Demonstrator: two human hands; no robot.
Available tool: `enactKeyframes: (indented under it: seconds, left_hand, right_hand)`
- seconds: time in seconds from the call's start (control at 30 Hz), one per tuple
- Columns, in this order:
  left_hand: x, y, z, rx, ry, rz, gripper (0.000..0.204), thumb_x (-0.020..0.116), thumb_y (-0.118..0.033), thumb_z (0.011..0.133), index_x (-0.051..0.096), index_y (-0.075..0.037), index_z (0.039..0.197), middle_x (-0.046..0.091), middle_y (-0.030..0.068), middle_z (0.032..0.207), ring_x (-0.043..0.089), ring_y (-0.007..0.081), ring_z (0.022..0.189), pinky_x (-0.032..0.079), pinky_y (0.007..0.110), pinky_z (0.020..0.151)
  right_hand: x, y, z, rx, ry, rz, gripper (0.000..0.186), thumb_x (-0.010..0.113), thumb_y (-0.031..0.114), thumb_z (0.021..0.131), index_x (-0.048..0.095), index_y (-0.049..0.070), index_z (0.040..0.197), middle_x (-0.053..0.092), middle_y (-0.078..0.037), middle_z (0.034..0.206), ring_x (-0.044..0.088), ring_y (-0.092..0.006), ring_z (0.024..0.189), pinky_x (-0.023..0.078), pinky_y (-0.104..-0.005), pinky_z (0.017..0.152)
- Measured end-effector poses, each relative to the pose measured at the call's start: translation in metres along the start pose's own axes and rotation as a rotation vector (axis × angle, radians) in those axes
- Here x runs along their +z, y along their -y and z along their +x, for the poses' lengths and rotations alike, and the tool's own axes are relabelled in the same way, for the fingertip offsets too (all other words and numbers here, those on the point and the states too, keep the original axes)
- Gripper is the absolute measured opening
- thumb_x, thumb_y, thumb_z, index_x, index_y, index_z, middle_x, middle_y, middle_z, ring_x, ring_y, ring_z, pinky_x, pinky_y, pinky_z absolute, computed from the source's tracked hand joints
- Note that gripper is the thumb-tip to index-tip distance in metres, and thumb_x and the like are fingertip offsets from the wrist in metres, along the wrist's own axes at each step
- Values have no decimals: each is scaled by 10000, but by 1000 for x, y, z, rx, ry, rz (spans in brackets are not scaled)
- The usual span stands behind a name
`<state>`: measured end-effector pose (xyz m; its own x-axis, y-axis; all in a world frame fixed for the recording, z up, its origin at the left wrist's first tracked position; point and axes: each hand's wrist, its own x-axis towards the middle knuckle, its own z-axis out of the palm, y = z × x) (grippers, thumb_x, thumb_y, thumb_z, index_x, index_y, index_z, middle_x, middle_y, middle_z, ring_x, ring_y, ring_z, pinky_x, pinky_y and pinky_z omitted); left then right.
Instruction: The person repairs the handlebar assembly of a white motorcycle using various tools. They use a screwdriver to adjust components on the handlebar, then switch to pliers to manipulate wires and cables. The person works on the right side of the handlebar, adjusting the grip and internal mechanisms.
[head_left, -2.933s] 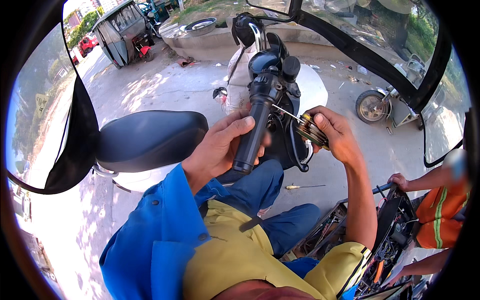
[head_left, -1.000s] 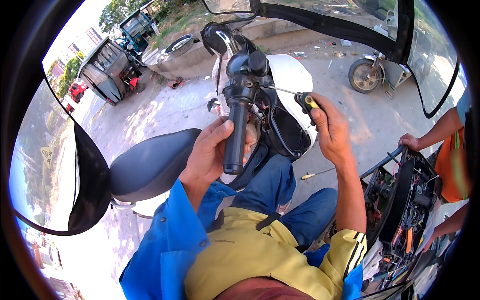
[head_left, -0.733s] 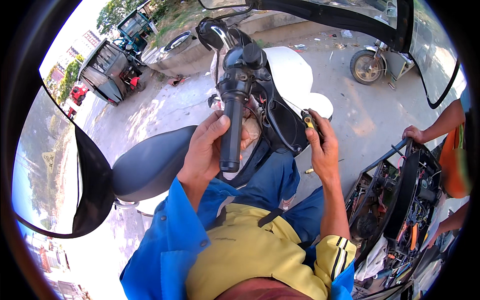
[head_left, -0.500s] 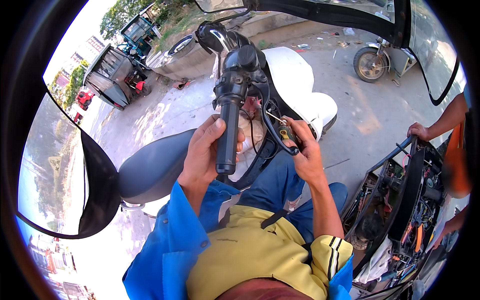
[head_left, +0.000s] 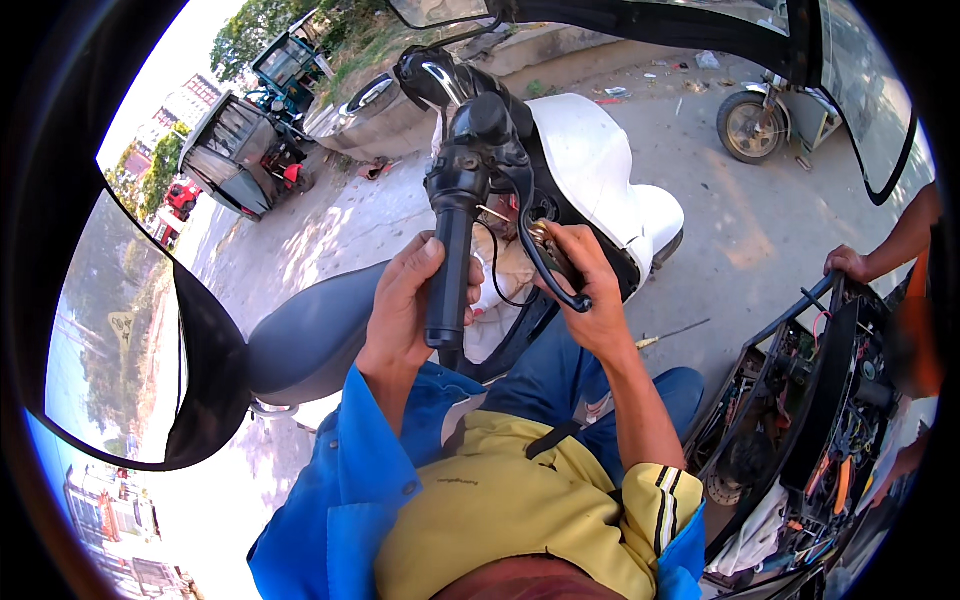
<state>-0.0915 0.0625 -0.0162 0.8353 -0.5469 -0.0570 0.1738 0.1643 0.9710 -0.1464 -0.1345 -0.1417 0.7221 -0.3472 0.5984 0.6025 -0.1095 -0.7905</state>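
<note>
My left hand (head_left: pixel 405 305) is wrapped round the black handlebar grip (head_left: pixel 449 272). My right hand (head_left: pixel 590 300) is closed on a folding tool (head_left: pixel 547 237) with yellow and dark parts, partly hidden by the fingers; its thin steel bit points up-left toward the underside of the switch housing (head_left: pixel 455 170). The black brake lever (head_left: pixel 527 210) curves down beside my right fingers, over the tool. A white scooter body panel (head_left: pixel 580 160) sits behind, and a dark padded seat (head_left: pixel 300 330) is left of my left hand.
At right, a co-worker's hand (head_left: pixel 848 262) grips a black open frame (head_left: pixel 800 420) full of wires and tools. A long screwdriver (head_left: pixel 650 342) lies on the ground. A mirror (head_left: pixel 115 330) fills the left side; parked three-wheelers (head_left: pixel 225 150) and a wheel (head_left: pixel 748 128) stand beyond.
My right hand has moved left and down with the tool, from the outer side of the brake lever to close in under it. My left hand stays on the grip.
</note>
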Motion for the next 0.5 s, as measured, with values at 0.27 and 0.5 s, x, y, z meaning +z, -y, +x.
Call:
enactKeyframes:
  seconds: [0.27, 0.5]
  left_hand:
    - [3, 0, 1, 15, 5, -23, 449, 617, -405, 1049, 553, 5, 1220, 680, 156, 930, 693, 170, 717, 603, 283, 555]
    - [5, 0, 1, 29, 12, -24, 437, 585, -394, 1068, 548, 10, 1230, 670, 157, 893, 689, 162, 692, 606, 266, 541]
  right_hand:
    - [-4, -6, 4, -31, 50, -32, 582, 751, 3, 900, 558, -33, 1448, 582, -94, 1196, 582, -194, 1062, 466, -278, 922]
    - [-10, -3, 11, -121, 52, -179, 475, 662, 186, 1020, 568, -37, 1428, 633, -160, 1149, 629, -251, 984, 499, -312, 899]
